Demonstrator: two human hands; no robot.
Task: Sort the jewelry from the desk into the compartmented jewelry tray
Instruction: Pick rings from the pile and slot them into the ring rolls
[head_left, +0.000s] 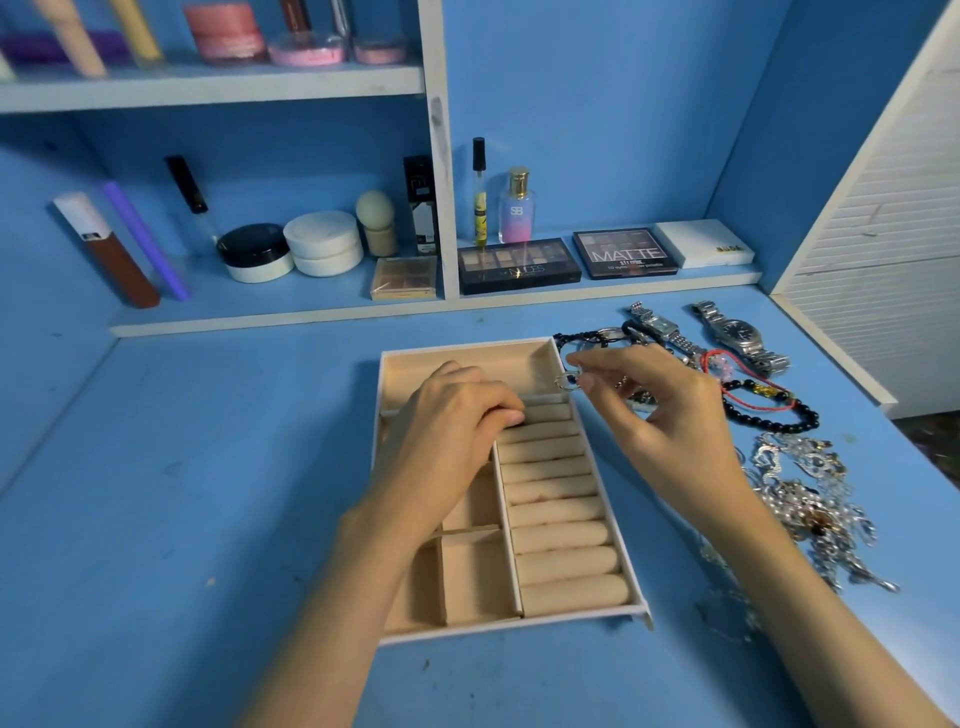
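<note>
Silver ring (566, 381) is in the air just over the far right corner of the tray (511, 625), pinched between thumb and forefinger of the right hand (660, 410); the other fingers are loosely fanned. Left hand (447, 421) rests inside the tray, fingers curled tight together on the far ring rolls (561, 535) (can't tell if they hold anything). Right of the tray on the surface (182, 519): two watches (737, 332), a black bead bracelet (779, 423), a tangle of silver chains (810, 499).
</note>
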